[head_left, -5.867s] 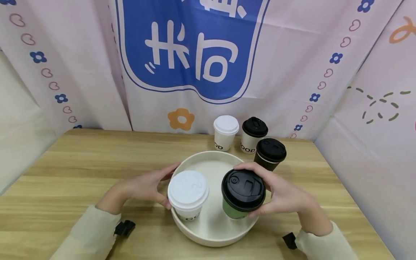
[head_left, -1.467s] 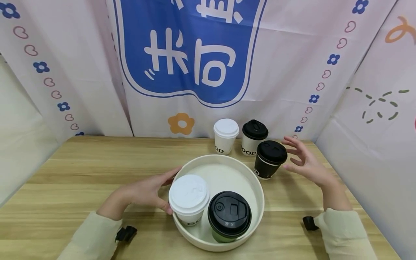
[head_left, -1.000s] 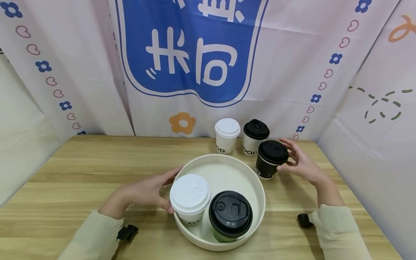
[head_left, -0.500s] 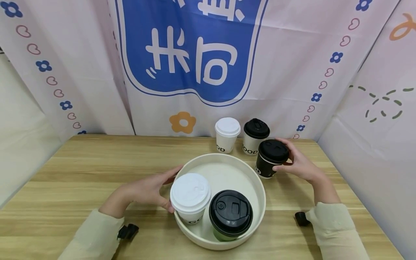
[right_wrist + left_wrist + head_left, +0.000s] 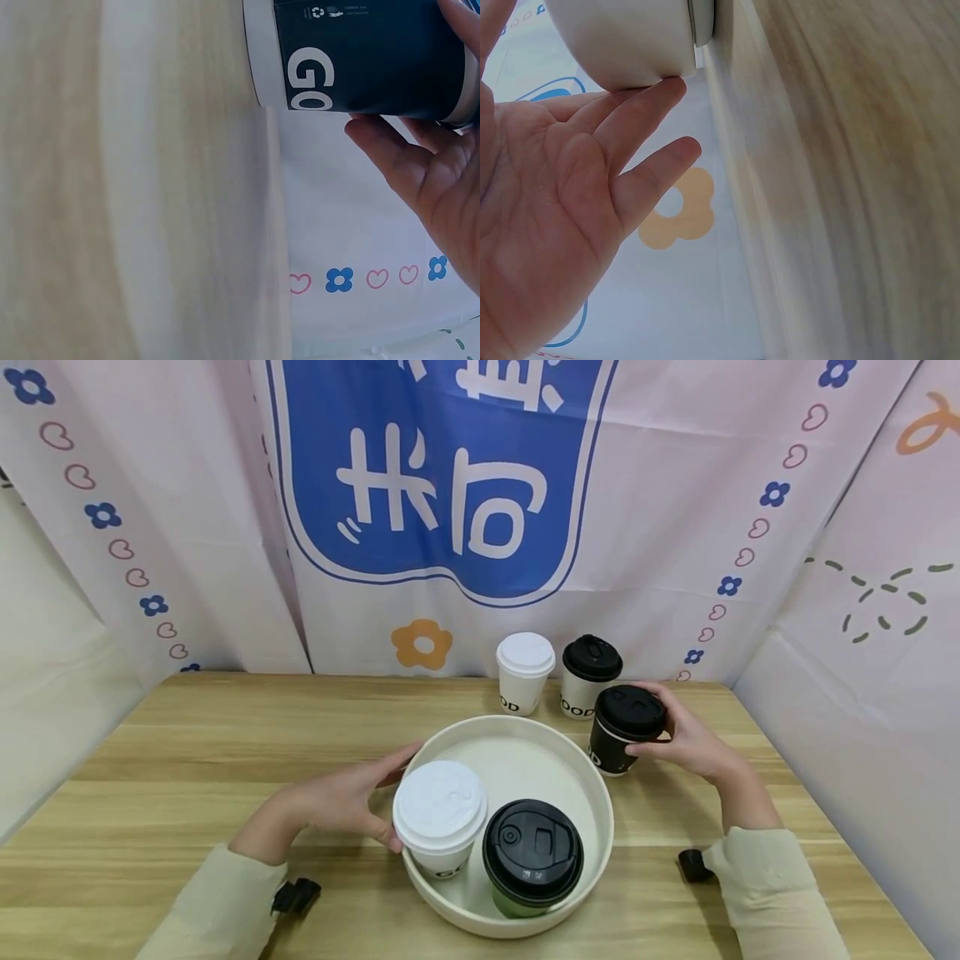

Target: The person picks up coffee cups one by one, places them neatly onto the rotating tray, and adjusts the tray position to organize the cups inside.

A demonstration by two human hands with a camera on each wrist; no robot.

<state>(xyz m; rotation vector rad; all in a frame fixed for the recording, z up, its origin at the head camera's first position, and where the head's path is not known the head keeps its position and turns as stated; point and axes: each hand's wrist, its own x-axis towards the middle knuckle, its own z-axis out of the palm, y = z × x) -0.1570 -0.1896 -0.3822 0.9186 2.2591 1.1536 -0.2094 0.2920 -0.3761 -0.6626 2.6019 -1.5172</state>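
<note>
My right hand (image 5: 690, 745) holds a black paper coffee cup (image 5: 611, 750) with a black lid, thumb on the near side and fingers reaching round behind. White "GO" lettering shows on this cup (image 5: 367, 56) in the right wrist view. A round cream tray (image 5: 517, 756) lies on the table, and my left hand (image 5: 341, 797) touches its left side with fingers extended and spread. In the left wrist view, fingertips (image 5: 673, 88) rest against the tray's outer wall (image 5: 637, 45). Inside the tray stand a white-lidded cup (image 5: 439, 814) and a green cup with a black lid (image 5: 534, 852).
Behind the tray stand a small white cup with a white lid (image 5: 523, 672) and a white cup with a black lid (image 5: 588, 677), the latter close to the held cup. A printed cloth (image 5: 637, 527) hangs along the table's back edge. The wooden table (image 5: 225, 735) extends left.
My right hand has let go of the green cup, now standing at the tray's front, moved to the black cup and closed round it. My left hand has stayed at the tray.
</note>
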